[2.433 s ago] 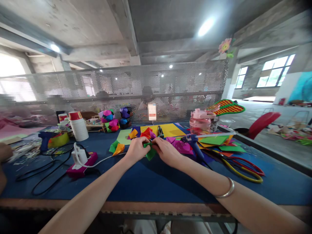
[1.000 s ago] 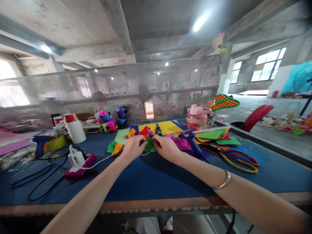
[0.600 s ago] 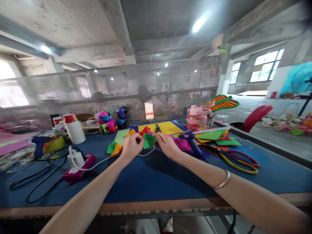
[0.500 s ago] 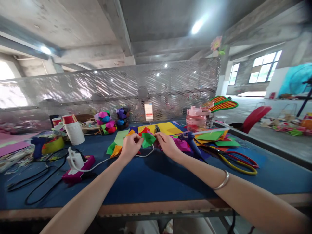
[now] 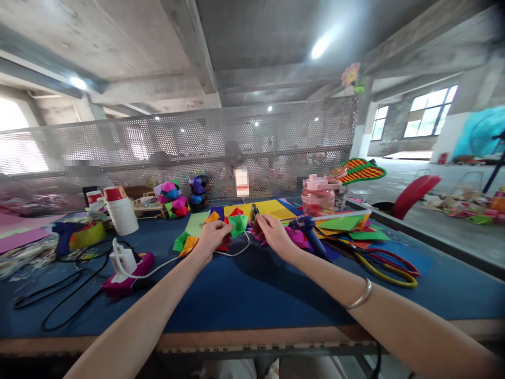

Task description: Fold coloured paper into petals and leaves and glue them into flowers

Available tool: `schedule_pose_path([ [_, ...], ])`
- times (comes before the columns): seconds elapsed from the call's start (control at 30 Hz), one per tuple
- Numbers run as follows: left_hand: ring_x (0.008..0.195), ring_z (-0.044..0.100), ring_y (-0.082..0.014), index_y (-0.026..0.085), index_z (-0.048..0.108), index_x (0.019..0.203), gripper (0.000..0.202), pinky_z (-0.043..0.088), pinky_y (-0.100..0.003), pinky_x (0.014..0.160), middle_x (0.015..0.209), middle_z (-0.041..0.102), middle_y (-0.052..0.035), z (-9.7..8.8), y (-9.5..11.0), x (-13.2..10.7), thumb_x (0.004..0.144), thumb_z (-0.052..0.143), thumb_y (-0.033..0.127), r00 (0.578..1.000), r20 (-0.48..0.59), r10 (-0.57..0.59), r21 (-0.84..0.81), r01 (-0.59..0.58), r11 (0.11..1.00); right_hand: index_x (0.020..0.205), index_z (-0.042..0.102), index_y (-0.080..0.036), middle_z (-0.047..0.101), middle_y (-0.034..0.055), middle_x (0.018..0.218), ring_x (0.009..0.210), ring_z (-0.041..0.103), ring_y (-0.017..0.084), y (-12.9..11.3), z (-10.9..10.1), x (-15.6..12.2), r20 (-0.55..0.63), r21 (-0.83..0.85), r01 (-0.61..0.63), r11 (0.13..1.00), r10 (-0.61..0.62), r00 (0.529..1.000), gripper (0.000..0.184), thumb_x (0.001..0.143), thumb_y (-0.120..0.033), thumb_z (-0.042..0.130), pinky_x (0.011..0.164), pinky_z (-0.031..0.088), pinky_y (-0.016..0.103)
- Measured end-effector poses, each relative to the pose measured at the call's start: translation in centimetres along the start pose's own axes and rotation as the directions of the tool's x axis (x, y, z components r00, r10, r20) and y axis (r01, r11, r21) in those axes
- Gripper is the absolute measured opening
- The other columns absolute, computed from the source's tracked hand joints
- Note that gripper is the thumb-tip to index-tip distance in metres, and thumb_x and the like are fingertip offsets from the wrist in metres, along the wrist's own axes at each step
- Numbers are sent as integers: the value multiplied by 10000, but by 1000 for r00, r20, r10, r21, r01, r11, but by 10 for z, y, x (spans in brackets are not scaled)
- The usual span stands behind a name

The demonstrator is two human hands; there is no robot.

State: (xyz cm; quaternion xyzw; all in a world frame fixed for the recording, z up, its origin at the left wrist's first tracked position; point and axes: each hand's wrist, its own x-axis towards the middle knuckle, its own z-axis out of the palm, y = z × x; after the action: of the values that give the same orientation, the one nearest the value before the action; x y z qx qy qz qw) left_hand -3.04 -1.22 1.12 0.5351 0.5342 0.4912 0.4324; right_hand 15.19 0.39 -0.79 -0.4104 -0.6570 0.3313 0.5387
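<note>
From the head camera: above a blue table (image 5: 236,300), the left hand (image 5: 213,238) clamps thumb and fingertips on the left edge of a folded green paper (image 5: 238,225), probably by the edge to spare its folds. The right hand (image 5: 275,235) curves just beside it, apart from the paper; whether its fingers meet or pinch anything, I cannot tell. A glue gun (image 5: 315,243) and scissors (image 5: 389,269) lie to the right, seemingly for easy reach.
</note>
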Motion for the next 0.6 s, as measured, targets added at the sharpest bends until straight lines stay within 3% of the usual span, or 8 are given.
schedule_pose_path([
  [0.1, 447, 588, -111, 158, 544, 658, 254, 512, -209, 468, 503, 588, 30, 0, -2, 1, 711, 729, 323, 999, 30, -11, -27, 12, 1000, 753, 532, -173, 586, 22, 676, 565, 554, 126, -2, 3, -2, 29, 59, -64, 996, 62, 998, 454, 920, -560, 364, 481, 429, 220],
  [0.23, 436, 566, -97, 152, 562, 676, 274, 496, -199, 462, 523, 588, 31, -1, -5, 2, 700, 739, 360, 998, 51, 39, -8, -39, 999, 945, 527, -190, 589, 18, 784, 630, 576, 136, -6, 7, -8, 198, 105, -113, 988, 90, 976, 378, 897, -559, 462, 481, 445, 219],
  [0.37, 483, 577, -104, 150, 576, 691, 261, 496, -205, 490, 561, 585, 25, 0, -10, 5, 720, 708, 373, 993, 76, 87, 37, -90, 995, 1037, 541, -193, 615, 31, 834, 724, 596, 157, -1, 10, -12, 294, -42, 13, 999, 0, 956, 280, 927, -441, 470, 569, 485, 246],
  [0.43, 502, 573, -113, 151, 582, 698, 245, 492, -219, 495, 577, 582, 19, 2, -14, 6, 745, 670, 375, 980, 105, 167, 112, -179, 977, 1037, 535, -190, 619, 28, 835, 724, 602, 156, 3, 11, -13, 302, -111, 62, 992, -26, 953, 199, 917, -345, 497, 589, 489, 250],
  [0.5, 529, 569, -122, 153, 588, 691, 206, 475, -226, 510, 597, 591, 8, 3, -20, 7, 758, 642, 341, 939, 136, 317, 269, -343, 900, 1035, 517, -189, 608, 12, 784, 656, 600, 146, 8, 12, -13, 312, -135, 64, 989, -19, 950, 156, 903, -271, 496, 553, 481, 245],
  [0.6, 595, 572, -130, 155, 616, 688, 121, 455, -230, 573, 626, 613, -3, 4, -23, 6, 751, 626, 258, 832, 182, 524, 484, -540, 689, 1016, 512, -192, 594, -7, 708, 576, 589, 136, 11, 13, -12, 318, -129, 55, 990, -11, 948, 136, 893, -200, 456, 511, 469, 235],
])
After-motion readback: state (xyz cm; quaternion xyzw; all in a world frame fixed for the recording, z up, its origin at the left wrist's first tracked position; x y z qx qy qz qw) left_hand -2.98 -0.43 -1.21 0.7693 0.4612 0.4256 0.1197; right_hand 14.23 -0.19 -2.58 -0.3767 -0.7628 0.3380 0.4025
